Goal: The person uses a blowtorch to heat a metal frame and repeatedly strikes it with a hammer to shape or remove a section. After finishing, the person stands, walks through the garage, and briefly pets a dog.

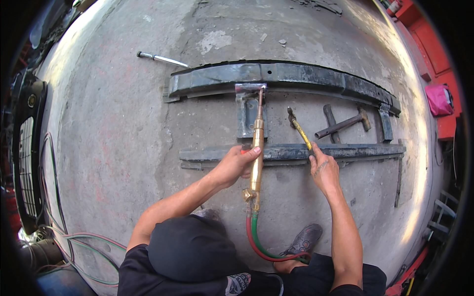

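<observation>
My left hand (236,165) is wrapped round a brass gas torch (256,167), its thumb along the body. The copper-coloured tip meets the top of a steel bracket (253,118), at a shiny bare patch beside a long, dark, curved metal beam (212,76). No flame can be made out. In my right hand (326,172) is a hammer (299,129) with a yellow handle, its small head pointing away from me above the floor. A straight metal bar (296,152) lies nearer, passing beneath the torch and close to both hands.
Another hammer (345,126) rests across a dark metal piece (330,116) at the right. A chrome rod (165,59) lies beyond the beam's left end. Red and green hoses (253,232) trail from the torch. A pink bag (439,100) sits at the right edge.
</observation>
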Tool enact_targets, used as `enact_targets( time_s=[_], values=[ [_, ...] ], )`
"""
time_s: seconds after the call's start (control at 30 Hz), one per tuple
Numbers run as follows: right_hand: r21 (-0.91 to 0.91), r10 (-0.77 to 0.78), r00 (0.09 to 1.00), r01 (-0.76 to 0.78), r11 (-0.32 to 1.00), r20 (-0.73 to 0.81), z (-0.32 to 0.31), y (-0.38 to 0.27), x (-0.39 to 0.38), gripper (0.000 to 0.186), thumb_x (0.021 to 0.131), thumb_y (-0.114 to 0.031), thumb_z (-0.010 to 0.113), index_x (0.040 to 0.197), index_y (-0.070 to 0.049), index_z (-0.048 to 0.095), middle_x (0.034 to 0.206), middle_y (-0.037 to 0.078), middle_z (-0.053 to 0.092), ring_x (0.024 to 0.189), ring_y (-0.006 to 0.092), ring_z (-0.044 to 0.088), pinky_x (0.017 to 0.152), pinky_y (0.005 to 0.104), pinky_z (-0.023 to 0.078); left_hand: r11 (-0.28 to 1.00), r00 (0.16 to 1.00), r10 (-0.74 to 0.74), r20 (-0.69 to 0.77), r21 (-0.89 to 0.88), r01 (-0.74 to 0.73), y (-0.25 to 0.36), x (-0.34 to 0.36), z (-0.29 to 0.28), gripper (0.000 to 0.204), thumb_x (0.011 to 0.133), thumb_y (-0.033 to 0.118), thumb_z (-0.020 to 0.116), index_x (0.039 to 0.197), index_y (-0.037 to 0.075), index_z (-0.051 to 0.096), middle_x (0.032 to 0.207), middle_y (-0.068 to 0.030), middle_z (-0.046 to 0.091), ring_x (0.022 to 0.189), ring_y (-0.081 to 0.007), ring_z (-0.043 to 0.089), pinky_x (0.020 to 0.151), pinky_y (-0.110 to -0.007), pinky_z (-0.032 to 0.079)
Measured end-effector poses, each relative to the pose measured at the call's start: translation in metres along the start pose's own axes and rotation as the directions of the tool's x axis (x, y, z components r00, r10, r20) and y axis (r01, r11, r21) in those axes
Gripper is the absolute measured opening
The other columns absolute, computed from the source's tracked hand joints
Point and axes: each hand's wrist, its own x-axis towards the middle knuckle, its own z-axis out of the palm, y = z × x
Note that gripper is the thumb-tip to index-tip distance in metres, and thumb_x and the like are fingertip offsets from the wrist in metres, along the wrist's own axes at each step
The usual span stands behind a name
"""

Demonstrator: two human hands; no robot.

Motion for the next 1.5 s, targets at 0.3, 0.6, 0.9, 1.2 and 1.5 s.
enact_targets(
  time_s=[0.3,0.6,0.9,1.2,1.5],
  values=[
    [0.020,-0.013,1.000,0.013,1.000,-0.023,0.000,0.003,-0.001,0.043,0.096,-0.012,0.060,0.139,-0.005,0.058,0.076,0.022,0.067,0.074,0.0406,0.068,0.072,0.0506,0.053,0.999,0.999,0.003,-0.040,0.052,-0.001,-0.001,0.002,0.005,0.032,0.104,0.037,0.057,0.092,0.008,0.061,0.072,0.0039,0.051,0.059,-0.0045,0.041,0.053,-0.027,0.033],
    [0.085,0.031,1.000,-0.031,0.996,-0.003,-0.001,0.008,0.001,0.041,0.097,-0.013,0.060,0.137,-0.005,0.059,0.086,0.025,0.070,0.086,0.0439,0.069,0.078,0.0522,0.053,0.996,0.992,0.006,-0.130,0.089,0.006,0.002,0.009,0.022,0.028,0.100,0.032,0.065,0.092,0.005,0.061,0.071,0.0036,0.051,0.059,-0.0050,0.042,0.053,-0.025,0.032],
    [0.178,0.109,0.993,-0.116,0.977,0.050,-0.006,0.016,0.003,0.043,0.098,-0.013,0.059,0.140,-0.007,0.057,0.096,0.026,0.072,0.095,0.0436,0.069,0.088,0.0503,0.053,0.976,0.965,0.013,-0.263,0.215,0.045,0.012,0.009,0.042,0.035,0.093,0.035,0.073,0.092,0.001,0.065,0.077,-0.0010,0.060,0.066,-0.0081,0.052,0.060,-0.026,0.041],
    [0.203,0.098,0.995,-0.103,0.974,0.034,-0.006,0.022,0.003,0.042,0.097,-0.013,0.059,0.139,-0.006,0.058,0.097,0.027,0.071,0.095,0.0448,0.068,0.088,0.0509,0.053,0.974,0.940,0.075,-0.332,0.228,0.002,0.004,0.017,0.052,0.031,0.092,0.031,0.075,0.092,0.001,0.066,0.079,-0.0024,0.063,0.067,-0.0086,0.054,0.060,-0.027,0.042],
    [0.215,0.091,0.995,-0.098,0.972,0.043,-0.008,0.025,0.004,0.042,0.097,-0.013,0.060,0.139,-0.005,0.058,0.094,0.027,0.071,0.094,0.0452,0.068,0.087,0.0517,0.053,0.952,0.931,0.096,-0.351,0.307,0.017,0.006,0.018,0.061,0.032,0.091,0.031,0.076,0.091,0.000,0.067,0.079,-0.0036,0.064,0.067,-0.0094,0.055,0.059,-0.027,0.042]
  ],
)
